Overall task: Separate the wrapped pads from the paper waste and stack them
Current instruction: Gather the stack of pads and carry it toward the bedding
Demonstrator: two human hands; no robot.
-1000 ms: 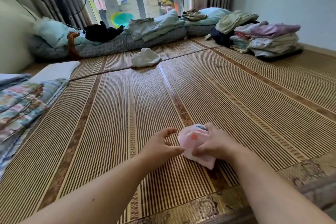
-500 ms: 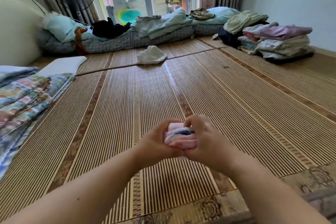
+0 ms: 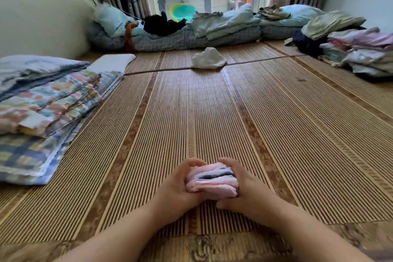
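Since half a second ago the bundle of pads [image 3: 211,181] has come down from mid-air to just above the mat [image 3: 297,134], and the hands have shifted from wrapping over it to pressing in from either side. A second ago it lay on the mat as a single pink packet under the right hand alone.

Now the left hand [image 3: 179,185] cups the left end of the bundle, fingers curled round its far edge, while the right hand [image 3: 242,185] clamps the right end, thumb low near the mat. Both grasp the bundle; neither is free. The squeeze from two sides looks meant to square the edges and keep the slippery wrapped layers from sliding apart, so the pile stands as one neat stack.

The bundle sits directly between the palms, touching both, its pink, white and dark layers lying flat one over another. Whether its underside rests on the mat I cannot tell. A crumpled white heap [image 3: 208,61], possibly the paper waste, lies well apart near the bedding [image 3: 191,36].
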